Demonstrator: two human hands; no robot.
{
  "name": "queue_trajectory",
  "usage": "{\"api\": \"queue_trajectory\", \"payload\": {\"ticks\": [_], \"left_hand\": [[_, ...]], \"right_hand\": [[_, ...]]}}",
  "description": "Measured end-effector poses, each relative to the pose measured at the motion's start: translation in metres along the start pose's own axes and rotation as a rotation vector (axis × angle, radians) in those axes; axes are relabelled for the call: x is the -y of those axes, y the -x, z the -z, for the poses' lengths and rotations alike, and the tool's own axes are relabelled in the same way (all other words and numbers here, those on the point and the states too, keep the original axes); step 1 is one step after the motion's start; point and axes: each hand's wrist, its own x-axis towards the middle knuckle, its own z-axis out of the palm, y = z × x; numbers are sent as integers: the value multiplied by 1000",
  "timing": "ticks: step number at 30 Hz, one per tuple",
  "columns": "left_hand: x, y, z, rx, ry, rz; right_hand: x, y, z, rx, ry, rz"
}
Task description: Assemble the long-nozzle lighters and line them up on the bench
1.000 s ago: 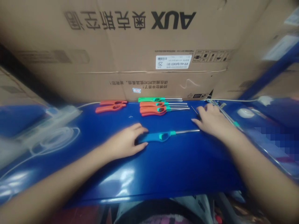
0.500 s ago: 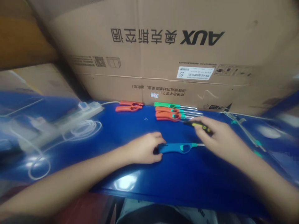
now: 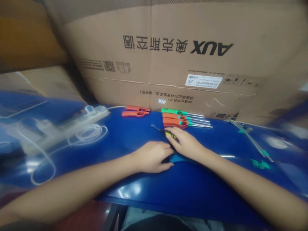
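A long blue plastic lighter [image 3: 179,158] has a slender silver metal tube [image 3: 227,156]; a slim black hand tool [image 3: 171,136] bears yellow marks. The looped plastic handles [image 3: 130,114] are orange-red, the flat glossy tabletop [image 3: 168,189] deep blue, the big brown cardboard box [image 3: 158,67] lettered in black.

Bare forearms [image 3: 79,185] slanting inward from either side, left hand [image 3: 152,157] palm down — fingers curled, thumb stretched out — right hand [image 3: 185,141] just beside it, fingers folded in.
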Motion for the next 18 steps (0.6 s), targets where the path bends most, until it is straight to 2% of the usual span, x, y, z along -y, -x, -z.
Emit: {"api": "queue_trajectory", "payload": {"ticks": [5, 10, 12, 15, 18], "left_hand": [[0, -1, -4, -7, -13, 3], [3, 0, -5, -27, 35, 4], [5, -1, -6, -42, 79, -3], [8, -2, -10, -51, 145, -3], [10, -4, -15, -62, 192, 14]], "right_hand": [[0, 1, -1, -63, -81, -3], [4, 8, 21, -227, -348, -95], [4, 15, 32, -309, -494, -209], [2, 27, 44, -436, -837, -446], [-3, 38, 51, -532, -1149, -566]]}}
